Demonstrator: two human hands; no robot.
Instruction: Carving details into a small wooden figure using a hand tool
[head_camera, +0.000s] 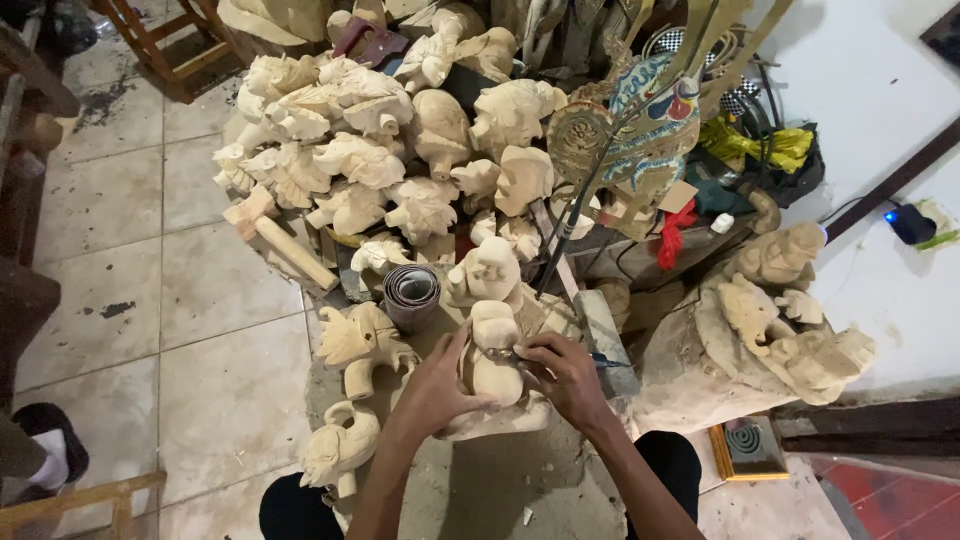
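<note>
- My left hand (432, 385) is bare: no glove, ring or watch that I can see.
- My right hand (566, 375) is bare as well, with nothing on the wrist.
- Both my forearms are uncovered, with no sleeve reaching into view.
- On my legs I wear dark, nearly black trousers (672, 465), visible at both knees along the bottom edge.

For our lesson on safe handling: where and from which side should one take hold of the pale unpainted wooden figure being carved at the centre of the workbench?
Grip the pale unpainted wooden figure around its wide lower body, coming from its left side, as the left hand does. It stands upright with a rounded, narrower top, so the thick base probably gives the firmest hold. That also leaves the right side free, where the right hand works a small tool against it.
</note>
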